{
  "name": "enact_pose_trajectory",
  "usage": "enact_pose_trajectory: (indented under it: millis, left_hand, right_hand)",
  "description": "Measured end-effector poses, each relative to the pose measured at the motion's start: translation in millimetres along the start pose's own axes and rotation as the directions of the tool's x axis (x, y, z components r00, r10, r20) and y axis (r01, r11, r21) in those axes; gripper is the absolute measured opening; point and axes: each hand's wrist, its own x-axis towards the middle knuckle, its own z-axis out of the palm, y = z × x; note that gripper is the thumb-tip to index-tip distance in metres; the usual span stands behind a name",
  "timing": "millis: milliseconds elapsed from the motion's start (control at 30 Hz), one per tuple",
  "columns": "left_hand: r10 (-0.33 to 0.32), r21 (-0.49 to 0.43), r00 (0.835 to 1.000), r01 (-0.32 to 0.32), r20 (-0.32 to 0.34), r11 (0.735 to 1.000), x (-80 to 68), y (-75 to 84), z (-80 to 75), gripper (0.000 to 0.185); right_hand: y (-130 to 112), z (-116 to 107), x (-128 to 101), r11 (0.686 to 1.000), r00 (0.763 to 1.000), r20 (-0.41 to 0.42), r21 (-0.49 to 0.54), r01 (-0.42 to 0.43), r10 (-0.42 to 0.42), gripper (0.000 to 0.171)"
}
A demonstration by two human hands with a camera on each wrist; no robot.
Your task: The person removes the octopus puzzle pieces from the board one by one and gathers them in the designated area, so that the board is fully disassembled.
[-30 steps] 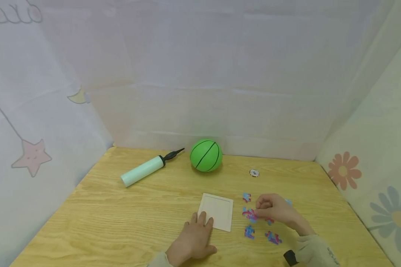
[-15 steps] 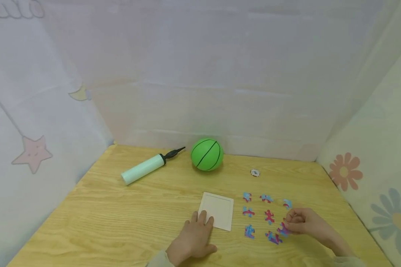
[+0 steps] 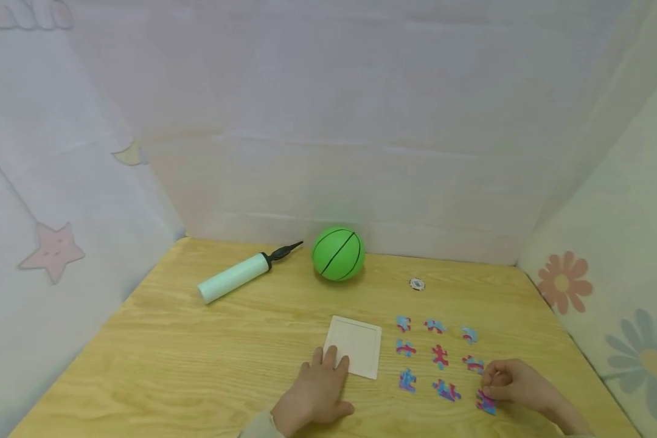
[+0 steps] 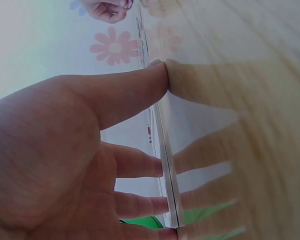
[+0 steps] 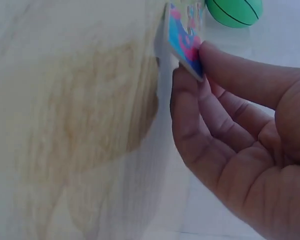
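Note:
My left hand lies spread, its fingertips on the lower left part of a pale square puzzle tray; its thumb touches the wooden table. At the lower right of the head view, my right hand pinches a blue, pink and purple jigsaw piece between thumb and fingers. In the right wrist view that jigsaw piece appears tilted. Beside it, several similar pieces lie apart in rows, among them a red one in the middle and a blue and pink one just above the right hand.
Behind the tray sits a green ball with black lines. A mint hand pump with a black nozzle lies to its left. A small round black and white chip rests behind the pieces. Patterned cloth surrounds the table.
My right hand has moved from the middle of the pieces to the right and nearer, with a jigsaw piece in its pinch at the end. The left hand has stayed on the tray.

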Motion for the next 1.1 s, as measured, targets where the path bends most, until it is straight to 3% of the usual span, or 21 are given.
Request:
enact_pose_trajectory:
  millis: [67, 167, 300, 633, 833, 1000, 1100]
  left_hand:
    - [0.005, -0.004, 1.0, -0.005, 0.002, 1.0, 0.9, 0.6, 1.0, 0.082]
    - [0.008, 0.006, 1.0, -0.008, -0.002, 1.0, 2.7, 1.2, 2.4, 0.083]
    - [0.012, 0.025, 1.0, -0.011, -0.024, 1.0, 3.5, 1.1, 3.0, 0.083]
    - [-0.003, 0.048, 0.999, 0.005, -0.042, 0.999, -1.7, 3.1, 1.7, 0.081]
    - [-0.042, 0.012, 0.998, 0.043, -0.041, 0.999, -1.5, 5.5, 3.6, 0.08]
    - [-0.071, -0.02, 0.997, 0.07, -0.027, 0.997, -1.4, 14.4, 9.2, 0.078]
    - [-0.069, -0.05, 0.997, 0.068, -0.025, 0.996, -2.3, 16.4, 9.9, 0.075]
  right_hand:
    - [0, 3, -1, 0.994, 0.999, -0.044, -0.111, -0.006, 0.001, 0.015]
    - [0, 6, -1, 0.955, 0.994, -0.103, -0.297, 0.015, -0.048, 0.015]
    - [0, 10, 0, 0.905, 0.984, -0.141, -0.425, 0.039, -0.108, 0.014]
    - [-2, 20, 1, 0.883, 0.974, -0.213, -0.469, -0.033, -0.077, 0.013]
    - [-22, 26, 5, 0.862, 0.929, -0.34, -0.506, -0.046, -0.149, 0.01]
    - [-49, 39, 11, 0.853, 0.916, -0.346, -0.522, -0.008, -0.204, 0.01]
    - [-71, 52, 20, 0.844, 0.878, -0.4, -0.536, 0.007, -0.262, 0.015]
